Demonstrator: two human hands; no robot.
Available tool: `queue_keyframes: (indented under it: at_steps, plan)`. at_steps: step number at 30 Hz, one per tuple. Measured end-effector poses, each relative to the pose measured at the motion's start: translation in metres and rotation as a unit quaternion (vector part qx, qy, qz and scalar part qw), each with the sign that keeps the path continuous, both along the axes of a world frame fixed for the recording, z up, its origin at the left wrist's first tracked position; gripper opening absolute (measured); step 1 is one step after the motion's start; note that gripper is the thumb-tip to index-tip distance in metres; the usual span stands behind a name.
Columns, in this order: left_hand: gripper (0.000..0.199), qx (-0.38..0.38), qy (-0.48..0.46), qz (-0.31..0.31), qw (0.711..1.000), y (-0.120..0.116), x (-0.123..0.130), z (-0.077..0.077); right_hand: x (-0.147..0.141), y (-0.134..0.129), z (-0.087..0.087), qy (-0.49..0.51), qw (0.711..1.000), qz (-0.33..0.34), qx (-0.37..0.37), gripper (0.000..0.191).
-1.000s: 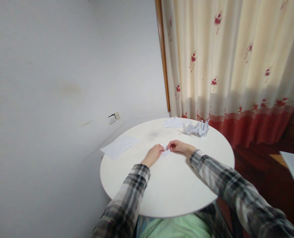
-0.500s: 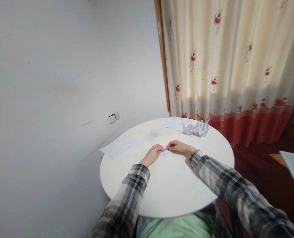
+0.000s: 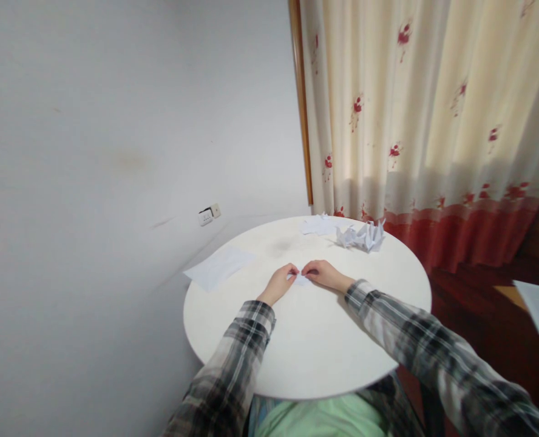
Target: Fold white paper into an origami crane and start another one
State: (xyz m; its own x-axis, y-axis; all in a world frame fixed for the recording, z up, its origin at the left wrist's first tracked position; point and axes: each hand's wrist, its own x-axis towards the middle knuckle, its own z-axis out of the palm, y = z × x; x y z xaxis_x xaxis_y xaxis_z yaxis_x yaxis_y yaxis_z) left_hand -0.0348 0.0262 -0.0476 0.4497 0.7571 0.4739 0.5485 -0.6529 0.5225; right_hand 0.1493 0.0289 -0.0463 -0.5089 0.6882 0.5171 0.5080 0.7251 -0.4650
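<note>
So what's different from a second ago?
The right hand has shifted slightly left, toward the left hand. Both stay at the small white paper. The folded paper shapes and the large sheet lie where they were.

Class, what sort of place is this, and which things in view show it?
Probably a room in a home: a floral curtain hangs beside a plain wall with a socket, above a rounded white table.
</note>
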Motion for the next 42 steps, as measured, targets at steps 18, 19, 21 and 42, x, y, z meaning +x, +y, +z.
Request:
queue_keyframes:
  at_steps: [18, 19, 21, 42]
  plan:
    - [0.023, -0.064, 0.091, 0.270, 0.956, -0.013, 0.003, 0.015, -0.003, -0.004, 0.006, -0.087, 0.995, -0.020, 0.042, 0.017]
    - [0.024, -0.066, 0.098, 0.277, 0.954, -0.013, 0.004, 0.016, -0.004, -0.005, 0.006, -0.090, 0.995, -0.022, 0.042, 0.018]
    - [0.027, -0.078, 0.112, 0.286, 0.949, -0.014, 0.006, 0.016, -0.004, -0.006, 0.007, -0.095, 0.994, -0.030, 0.042, 0.018]
    - [0.030, -0.120, 0.071, 0.201, 0.970, -0.017, -0.009, 0.016, -0.004, -0.020, 0.009, -0.112, 0.991, -0.033, 0.072, 0.022]
